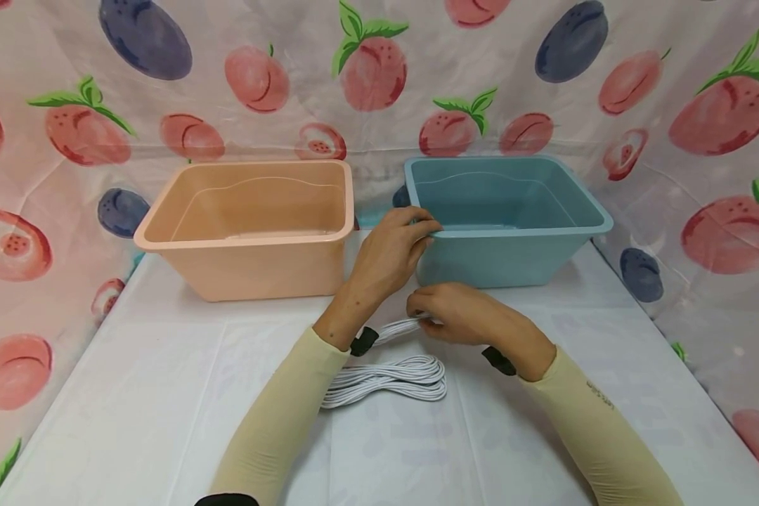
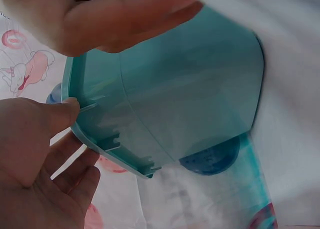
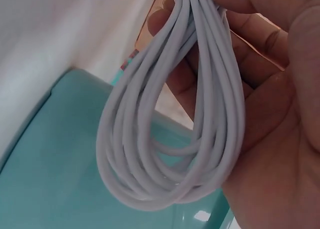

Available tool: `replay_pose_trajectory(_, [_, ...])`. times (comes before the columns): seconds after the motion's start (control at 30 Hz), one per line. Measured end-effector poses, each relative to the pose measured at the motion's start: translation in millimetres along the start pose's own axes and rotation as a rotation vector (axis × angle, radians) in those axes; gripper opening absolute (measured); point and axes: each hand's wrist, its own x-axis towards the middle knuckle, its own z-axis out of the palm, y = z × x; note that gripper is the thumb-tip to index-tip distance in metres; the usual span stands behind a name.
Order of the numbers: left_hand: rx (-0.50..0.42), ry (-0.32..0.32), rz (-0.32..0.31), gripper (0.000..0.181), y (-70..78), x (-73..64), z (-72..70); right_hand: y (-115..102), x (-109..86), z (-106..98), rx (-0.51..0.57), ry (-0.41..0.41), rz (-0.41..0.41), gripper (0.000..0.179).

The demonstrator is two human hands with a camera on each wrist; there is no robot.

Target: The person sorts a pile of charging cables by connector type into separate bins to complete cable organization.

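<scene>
My left hand (image 1: 388,249) grips the near left corner of a teal plastic bin (image 1: 506,260). In the left wrist view, the left thumb lies on one side of the bin's rim (image 2: 95,148) and the fingers curl at the other. Just in front of the bin, my right hand (image 1: 464,314) holds a bundled coil of white cable (image 3: 175,114), pinching it near its gathered middle. The loops hang down beside the palm in the right wrist view. A second coil of white cable (image 1: 392,379) lies on the table nearer to me, partly behind the left forearm.
A peach-coloured bin (image 1: 272,270) stands to the left of the teal one, with a narrow gap between them. Both are on a table with a white cloth (image 1: 405,450). A fruit-printed curtain (image 1: 379,126) hangs close behind and along the sides.
</scene>
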Motion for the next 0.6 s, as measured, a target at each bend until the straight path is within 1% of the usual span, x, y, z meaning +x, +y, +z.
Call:
replay_pose_trajectory(0.27, [0.005,-0.003,0.0,0.025,1.0,0.3,-0.8,2,-5.2,-11,-0.006,0.03,0.023,0.018])
replay_pose_trajectory(0.47, [0.0,-0.006,-0.003,0.025,0.7,-0.2,-0.1,3,-8.9,-18,-0.009,0.037,0.053,0.018])
replay_pose_trajectory(0.6, [0.006,-0.006,-0.002,0.025,0.3,0.0,0.4,3,-11.8,-23,-0.017,0.057,0.052,0.019])
